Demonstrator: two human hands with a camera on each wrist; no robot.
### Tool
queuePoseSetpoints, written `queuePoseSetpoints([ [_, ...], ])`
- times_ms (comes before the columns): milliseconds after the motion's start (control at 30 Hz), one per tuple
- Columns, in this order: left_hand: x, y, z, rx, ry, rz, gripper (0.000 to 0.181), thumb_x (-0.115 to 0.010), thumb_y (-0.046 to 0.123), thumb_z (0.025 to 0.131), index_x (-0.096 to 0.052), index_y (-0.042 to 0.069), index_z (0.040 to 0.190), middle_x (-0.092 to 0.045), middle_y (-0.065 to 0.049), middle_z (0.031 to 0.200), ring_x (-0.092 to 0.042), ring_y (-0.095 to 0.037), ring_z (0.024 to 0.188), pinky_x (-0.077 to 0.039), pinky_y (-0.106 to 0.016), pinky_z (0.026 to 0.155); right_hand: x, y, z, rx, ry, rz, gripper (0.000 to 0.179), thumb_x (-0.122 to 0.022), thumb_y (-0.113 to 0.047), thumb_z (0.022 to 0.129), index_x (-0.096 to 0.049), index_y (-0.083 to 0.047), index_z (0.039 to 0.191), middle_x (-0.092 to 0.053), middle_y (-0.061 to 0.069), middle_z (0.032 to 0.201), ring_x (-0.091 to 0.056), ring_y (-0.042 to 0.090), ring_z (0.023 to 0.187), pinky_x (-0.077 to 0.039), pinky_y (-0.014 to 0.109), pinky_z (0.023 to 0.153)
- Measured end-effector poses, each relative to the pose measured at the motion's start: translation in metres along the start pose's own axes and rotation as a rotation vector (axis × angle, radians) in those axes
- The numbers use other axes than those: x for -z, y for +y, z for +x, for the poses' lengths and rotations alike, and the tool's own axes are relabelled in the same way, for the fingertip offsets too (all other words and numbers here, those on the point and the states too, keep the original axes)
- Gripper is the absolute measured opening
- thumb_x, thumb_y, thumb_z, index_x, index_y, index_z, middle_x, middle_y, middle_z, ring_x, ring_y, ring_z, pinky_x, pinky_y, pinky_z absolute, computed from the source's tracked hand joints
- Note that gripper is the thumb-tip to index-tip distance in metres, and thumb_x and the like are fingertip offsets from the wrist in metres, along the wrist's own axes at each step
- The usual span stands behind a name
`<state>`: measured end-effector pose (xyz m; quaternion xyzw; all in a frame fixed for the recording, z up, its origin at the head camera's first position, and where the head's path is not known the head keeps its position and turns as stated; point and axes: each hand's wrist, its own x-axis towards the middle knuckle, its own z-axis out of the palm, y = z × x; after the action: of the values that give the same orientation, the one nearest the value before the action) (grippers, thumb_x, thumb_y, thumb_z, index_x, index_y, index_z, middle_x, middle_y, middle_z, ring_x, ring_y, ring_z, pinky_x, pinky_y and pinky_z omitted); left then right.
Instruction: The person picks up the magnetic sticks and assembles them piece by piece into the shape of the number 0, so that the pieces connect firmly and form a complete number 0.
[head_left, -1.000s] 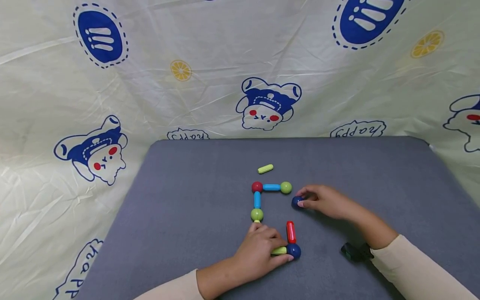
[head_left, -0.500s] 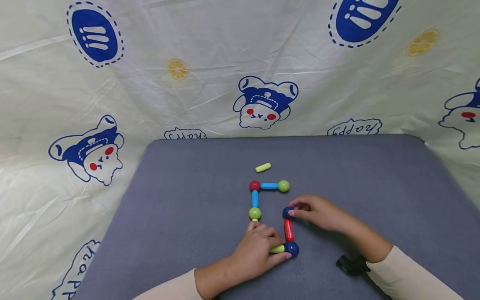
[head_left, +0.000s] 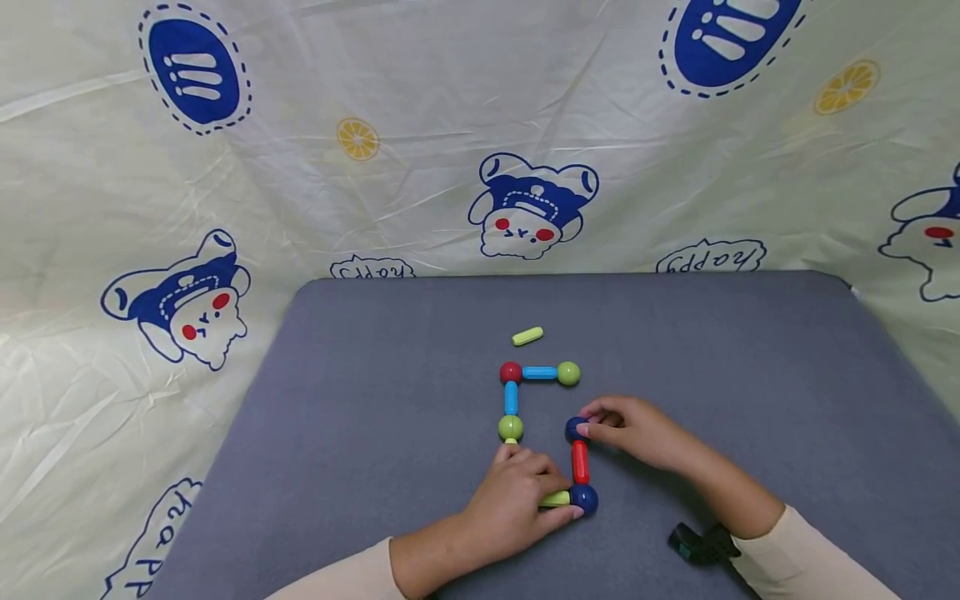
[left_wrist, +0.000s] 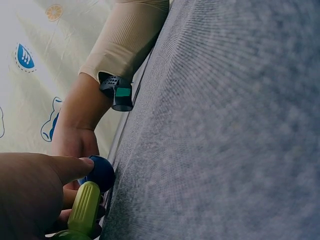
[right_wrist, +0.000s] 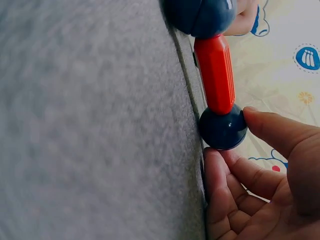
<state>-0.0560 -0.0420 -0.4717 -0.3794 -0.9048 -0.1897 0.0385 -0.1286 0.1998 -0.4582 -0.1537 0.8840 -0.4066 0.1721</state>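
Magnetic balls and rods form a bent chain on the table. My left hand [head_left: 513, 504] covers its near-left corner; the thumb presses the near dark blue ball [head_left: 583, 499], and the fingers curl beside the yellow-green rod [left_wrist: 84, 207] joined to it. From that ball a red rod [head_left: 581, 462] runs away from me to a second dark blue ball [right_wrist: 223, 128]. My right hand [head_left: 637, 429] pinches this second ball between thumb and fingertips. Farther up are a green ball [head_left: 511, 427], blue rods [head_left: 540, 372], a red ball [head_left: 511, 372] and another green ball [head_left: 568, 373].
A loose yellow-green rod [head_left: 527, 337] lies beyond the chain on the grey table [head_left: 375, 375]. Behind the table hangs a pale printed cloth [head_left: 420, 200]. A black wrist device [head_left: 701, 544] sits at the right sleeve.
My right hand has brought its dark blue ball left and nearer, onto the far end of the red rod, which it now meets. My left hand has stayed in place.
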Motion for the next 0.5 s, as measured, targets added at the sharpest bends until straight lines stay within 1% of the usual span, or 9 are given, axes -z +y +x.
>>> queuePoseSetpoints([
  [400,0.0017,-0.0017,0.0012,0.018,-0.023,-0.018,0.034,-0.063,0.055,0.095,-0.078,0.027,0.106,-0.067,0.015,0.097,-0.055,0.0,0.089,-0.039,-0.031,0.095,-0.0031,0.0023,-0.0011,-0.007,0.051,0.013,0.032,-0.069,-0.032,0.097,-0.072,-0.006,0.115,-0.07,0.002,0.093,-0.061,0.01,0.081,-0.05,0.023,0.068],
  [500,0.0022,-0.0036,0.002,0.026,-0.006,-0.031,0.031,-0.064,0.053,0.096,-0.078,0.027,0.104,-0.067,0.015,0.097,-0.056,-0.001,0.09,-0.041,-0.029,0.094,-0.0034,0.0014,-0.0012,-0.007,0.051,0.012,0.032,-0.069,-0.032,0.097,-0.072,-0.006,0.115,-0.07,0.002,0.093,-0.061,0.01,0.08,-0.049,0.023,0.067],
])
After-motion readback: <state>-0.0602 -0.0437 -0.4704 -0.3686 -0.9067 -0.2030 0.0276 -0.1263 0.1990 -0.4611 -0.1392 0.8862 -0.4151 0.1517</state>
